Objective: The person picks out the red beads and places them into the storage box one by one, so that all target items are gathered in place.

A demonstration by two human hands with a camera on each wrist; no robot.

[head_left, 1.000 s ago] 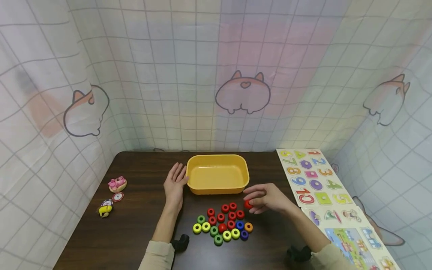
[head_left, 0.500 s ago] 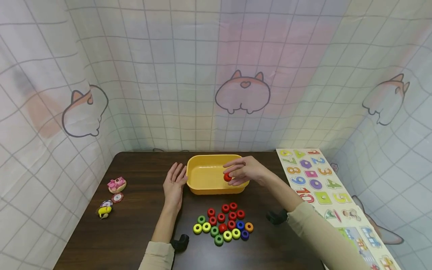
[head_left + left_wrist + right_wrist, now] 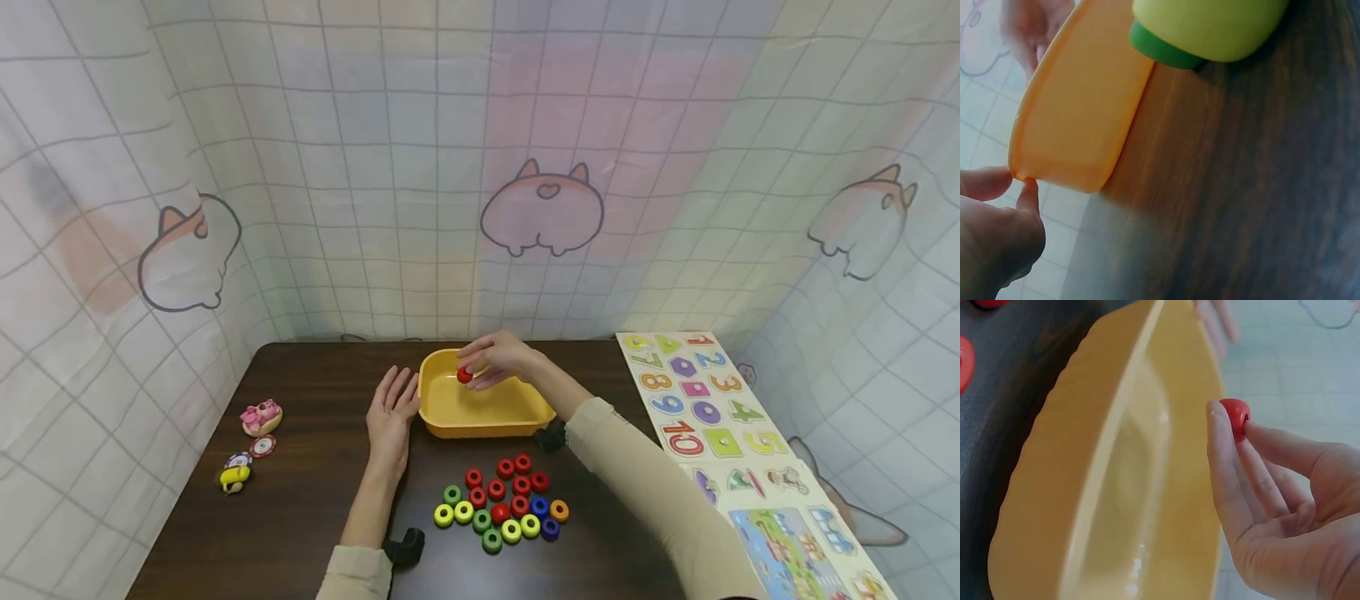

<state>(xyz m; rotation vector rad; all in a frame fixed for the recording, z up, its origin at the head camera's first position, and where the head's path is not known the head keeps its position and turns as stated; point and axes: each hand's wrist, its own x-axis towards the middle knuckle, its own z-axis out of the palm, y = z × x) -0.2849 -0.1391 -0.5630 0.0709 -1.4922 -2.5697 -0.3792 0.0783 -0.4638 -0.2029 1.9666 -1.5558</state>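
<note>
My right hand (image 3: 501,358) pinches a red bead (image 3: 1234,417) between thumb and fingertips, over the yellow plastic tray (image 3: 483,432). A hole shows in the bead's side in the right wrist view. The tray's inside shows bare yellow around the hand. At the tray's left end, my left hand (image 3: 388,425) has its fingers straight, with the thumb right at the rim; in the left wrist view its fingertips (image 3: 1027,190) meet the tray's corner. In front of the tray lie several ring-shaped beads, among them red (image 3: 497,489), yellow (image 3: 444,515), green (image 3: 492,541), blue (image 3: 550,528) and orange (image 3: 558,511).
Small toys (image 3: 261,417) and round chips (image 3: 262,447) lie at the table's left side. Number and picture puzzle boards (image 3: 693,392) cover the right edge. A patterned curtain (image 3: 360,208) hangs close behind the table (image 3: 315,500).
My right hand has carried the red bead from near the tray's front right corner, leftward and back, to above the tray's inside. The left hand has stayed at the left end.
</note>
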